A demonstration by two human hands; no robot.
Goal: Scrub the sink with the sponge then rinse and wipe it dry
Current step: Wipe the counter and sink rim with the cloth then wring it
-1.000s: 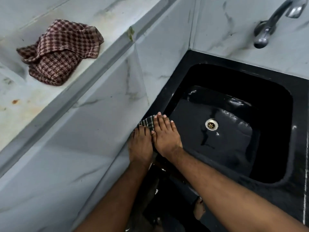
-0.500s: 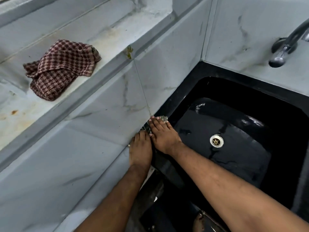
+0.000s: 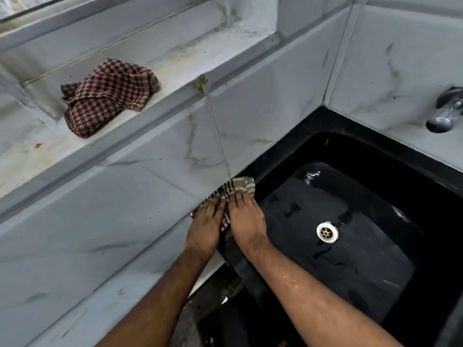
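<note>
Wipe-dry step, by the look of it: left hand [image 3: 204, 227] and right hand [image 3: 246, 217], fingers flat and unclenched, pressing a grey checked cloth [image 3: 238, 187] onto the black sink [image 3: 350, 246] rim by the tiled wall. No sponge in sight. Next, probably: sliding along the rim, then down into the wet-looking basin around the drain [image 3: 327, 232].

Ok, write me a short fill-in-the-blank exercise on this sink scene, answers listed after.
1. Both flat hands, left hand and right hand, press a grey striped cloth on the sink's ____ rim.
2. The glossy basin is coloured ____.
3. The maroon checked cloth lies crumpled on the marble ____.

Answers: left; black; ledge
</note>
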